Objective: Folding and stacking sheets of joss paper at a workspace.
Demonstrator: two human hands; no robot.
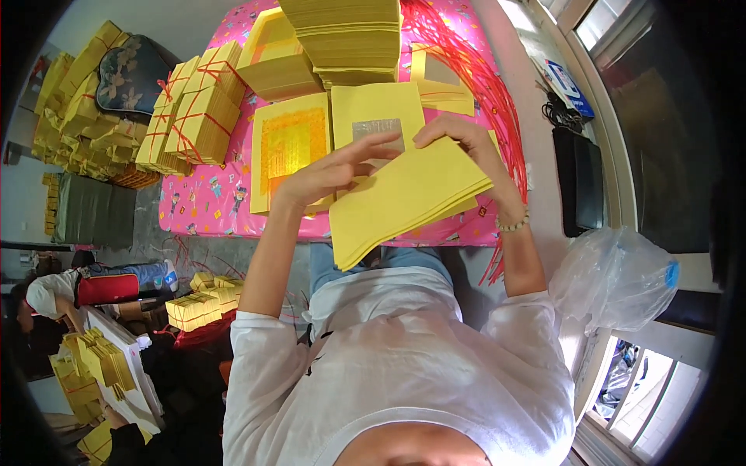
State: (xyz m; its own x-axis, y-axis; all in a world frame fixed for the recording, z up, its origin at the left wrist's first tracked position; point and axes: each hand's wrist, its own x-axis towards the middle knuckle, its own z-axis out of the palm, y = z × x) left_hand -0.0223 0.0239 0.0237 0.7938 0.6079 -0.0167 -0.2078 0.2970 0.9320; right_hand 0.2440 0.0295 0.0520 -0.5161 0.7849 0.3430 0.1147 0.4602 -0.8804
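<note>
1 white shirt (396,349); 2 hands (322,172) (475,146), left splayed, right tight on 1 yellow sheaf (408,194)

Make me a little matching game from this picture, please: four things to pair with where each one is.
Things:
1. bent yellow sheets
2. beaded bracelet
3. plastic bag
4. red strips

Places:
A. around the wrist, below the right hand
B. along the right side of the pink cover
C. raised in front of the person, at the hands
D. to the right of the right white sleeve

Pairs: 1-C, 2-A, 3-D, 4-B
</note>
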